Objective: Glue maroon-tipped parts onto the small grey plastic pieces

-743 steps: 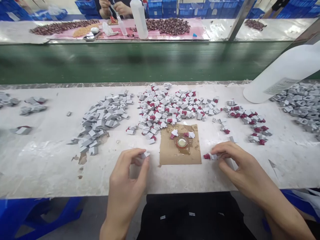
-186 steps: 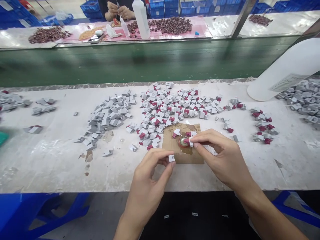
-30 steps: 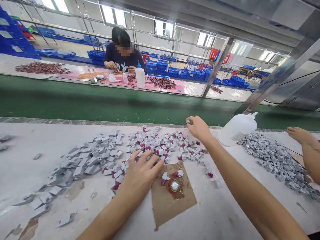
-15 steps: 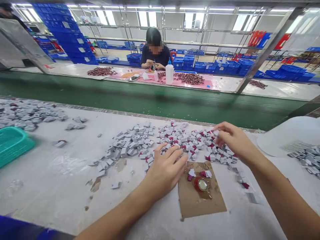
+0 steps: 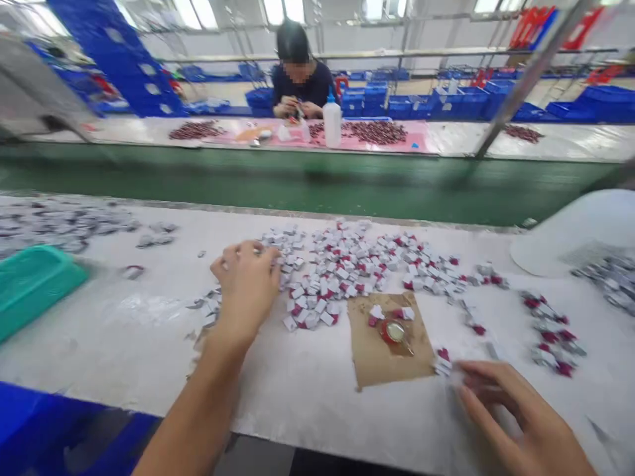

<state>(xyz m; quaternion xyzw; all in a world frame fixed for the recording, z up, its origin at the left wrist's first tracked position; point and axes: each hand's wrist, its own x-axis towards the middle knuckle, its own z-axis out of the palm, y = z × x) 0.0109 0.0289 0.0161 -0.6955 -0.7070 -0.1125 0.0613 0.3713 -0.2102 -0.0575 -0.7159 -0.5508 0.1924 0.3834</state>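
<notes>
Beside the cardboard [image 5: 370, 367], apparently loose pieces [image 5: 443, 362]

The scene is bright and evenly lit, with pale daylight blown out in the white rear windows [image 5: 285, 9]. Soft glare whitens the left of the white-covered near table [image 5: 297, 383], and dim reflections band the glossy green conveyor surface [image 5: 278, 182]. Shadows are faint. Blur softens everything, smearing the tall blue crate stack [image 5: 119, 56] and the bare right hand [image 5: 520, 410]; label print is unreadable.
</notes>
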